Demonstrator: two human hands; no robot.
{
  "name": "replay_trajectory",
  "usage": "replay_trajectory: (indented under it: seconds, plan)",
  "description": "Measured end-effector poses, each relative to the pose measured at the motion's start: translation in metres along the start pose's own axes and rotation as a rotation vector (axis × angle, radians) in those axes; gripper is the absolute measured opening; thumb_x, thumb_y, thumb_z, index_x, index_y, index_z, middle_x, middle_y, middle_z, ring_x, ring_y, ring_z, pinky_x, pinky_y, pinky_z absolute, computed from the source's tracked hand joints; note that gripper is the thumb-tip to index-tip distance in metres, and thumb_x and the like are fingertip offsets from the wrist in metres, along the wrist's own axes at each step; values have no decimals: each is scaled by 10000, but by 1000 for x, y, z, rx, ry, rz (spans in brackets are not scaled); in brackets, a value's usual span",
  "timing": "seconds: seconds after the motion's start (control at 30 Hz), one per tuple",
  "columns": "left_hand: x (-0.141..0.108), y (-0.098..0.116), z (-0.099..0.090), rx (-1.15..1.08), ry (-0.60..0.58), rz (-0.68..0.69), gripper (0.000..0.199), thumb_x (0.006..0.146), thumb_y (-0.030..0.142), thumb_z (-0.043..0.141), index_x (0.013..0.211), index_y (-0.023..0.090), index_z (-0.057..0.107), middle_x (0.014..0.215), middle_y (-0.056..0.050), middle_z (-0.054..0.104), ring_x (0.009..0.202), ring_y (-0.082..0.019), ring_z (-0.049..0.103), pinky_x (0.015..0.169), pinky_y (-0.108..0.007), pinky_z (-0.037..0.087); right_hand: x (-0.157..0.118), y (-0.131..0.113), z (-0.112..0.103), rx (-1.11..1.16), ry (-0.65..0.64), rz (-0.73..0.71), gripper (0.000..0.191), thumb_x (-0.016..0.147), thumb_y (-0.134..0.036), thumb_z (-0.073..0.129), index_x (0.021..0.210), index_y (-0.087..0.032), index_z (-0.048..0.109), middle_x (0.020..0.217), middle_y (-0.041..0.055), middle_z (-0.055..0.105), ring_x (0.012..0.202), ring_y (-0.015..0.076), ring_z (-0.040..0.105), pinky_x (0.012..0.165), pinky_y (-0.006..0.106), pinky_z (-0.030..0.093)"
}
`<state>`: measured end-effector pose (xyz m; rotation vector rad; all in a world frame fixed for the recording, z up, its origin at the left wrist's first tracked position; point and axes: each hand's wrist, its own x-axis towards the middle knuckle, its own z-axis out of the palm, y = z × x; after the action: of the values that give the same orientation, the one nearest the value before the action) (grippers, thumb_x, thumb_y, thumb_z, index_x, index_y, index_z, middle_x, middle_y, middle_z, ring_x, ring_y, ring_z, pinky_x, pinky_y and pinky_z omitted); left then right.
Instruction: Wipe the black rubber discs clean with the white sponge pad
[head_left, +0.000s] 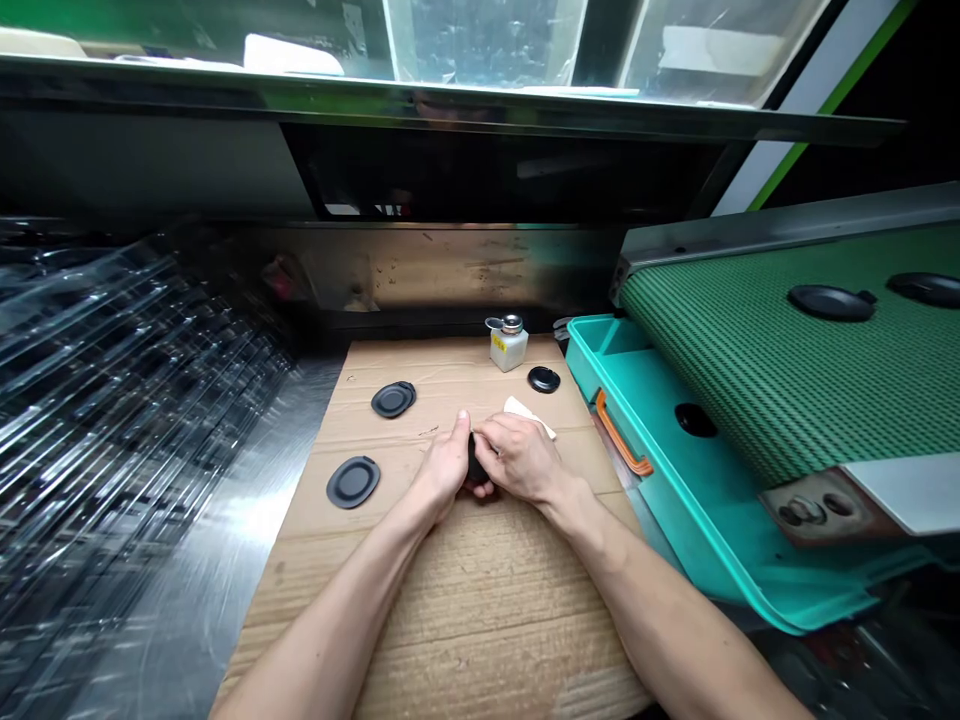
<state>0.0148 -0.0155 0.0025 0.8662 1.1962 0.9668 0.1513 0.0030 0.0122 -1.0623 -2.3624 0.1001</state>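
Over the cardboard sheet point(480, 600), my left hand point(448, 462) is closed on a black plastic part point(475, 462), held on edge with the thumb up. My right hand point(521, 455) grips the same part from the other side, its fingers curled at the upper edge. Most of the part is hidden by the fingers, and whether the right hand also pinches something small cannot be made out. Just beyond the right hand lies a folded white cloth or paper point(529, 415). Flat on the cardboard are a black round part point(394, 399), another round part point(353, 482) and a glossy one point(544, 379).
A small whitish bottle point(509, 345) with a metal top stands at the back. On the right, a teal bin point(675, 500) with an orange handle point(622, 435) sits under a green conveyor belt point(750, 340) carrying black parts. Stacked clear plastic trays point(112, 400) fill the left.
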Motion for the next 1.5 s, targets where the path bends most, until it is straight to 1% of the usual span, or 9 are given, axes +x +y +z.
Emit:
replay_trajectory:
  seconds: [0.37, 0.63, 0.73, 0.87, 0.97, 1.1, 1.27, 1.4, 1.5]
  plan:
    - [-1, 1, 0, -46, 18, -9, 629, 831, 665, 416, 750, 94, 667, 439, -75, 583, 337, -194, 541, 334, -283, 432, 0, 0, 3, 21, 8, 2, 184, 902, -199, 468, 783, -192, 608, 785, 26, 650, 746, 148, 574, 724, 253, 400]
    - [-5, 5, -2, -88, -23, -18, 631, 865, 634, 398, 787, 65, 658, 466, -94, 593, 360, -198, 562, 329, -275, 444, 1, 3, -4, 83, -36, -11, 186, 922, -208, 464, 852, -197, 636, 833, 32, 659, 791, 147, 582, 753, 248, 408]
    - [-5, 13, -13, -247, -60, -115, 610, 904, 582, 371, 863, 38, 643, 602, -141, 651, 426, -183, 602, 364, -248, 475, 1, 9, -8, 127, -32, 40, 203, 942, -240, 458, 891, -216, 653, 843, 23, 659, 789, 140, 588, 750, 238, 411]
    - [-1, 25, -36, -651, -148, -315, 537, 968, 449, 280, 984, 20, 602, 730, -154, 662, 501, -125, 618, 436, -174, 507, 0, 15, -12, 181, 38, 136, 217, 949, -280, 457, 945, -224, 666, 873, 29, 663, 787, 145, 594, 736, 240, 411]
    - [1, 28, -48, -842, -185, -348, 510, 978, 408, 256, 1002, 13, 578, 767, -155, 650, 531, -109, 616, 457, -147, 511, -1, 12, -12, 175, -23, 175, 235, 936, -321, 472, 877, -228, 680, 807, 26, 656, 734, 153, 589, 680, 243, 404]
    - [3, 27, -52, -912, -177, -349, 517, 979, 418, 248, 1020, 9, 563, 794, -161, 650, 550, -110, 615, 468, -148, 518, -2, 6, -8, 192, -118, 183, 230, 923, -317, 470, 856, -241, 677, 796, 16, 670, 727, 156, 598, 675, 245, 405]
    - [2, 21, -46, -822, -156, -269, 553, 963, 487, 275, 1024, 28, 578, 805, -168, 668, 563, -123, 618, 471, -172, 506, 0, 5, -9, 249, -11, 248, 183, 896, -291, 489, 885, -215, 656, 813, 24, 669, 731, 159, 600, 676, 252, 414]
    - [3, 12, -30, -615, -53, 6, 616, 899, 615, 359, 1054, 70, 600, 861, -176, 693, 603, -171, 638, 436, -215, 438, 1, -2, -15, 350, 128, 335, 135, 874, -276, 527, 914, -198, 630, 838, 23, 659, 718, 154, 601, 656, 251, 427]
    - [5, 7, -20, -499, 74, 167, 636, 883, 643, 370, 1047, 86, 628, 770, -119, 693, 537, -146, 593, 422, -216, 373, 2, -11, -15, 404, 154, 266, 143, 885, -259, 532, 923, -205, 659, 868, 41, 644, 802, 169, 600, 728, 270, 448]
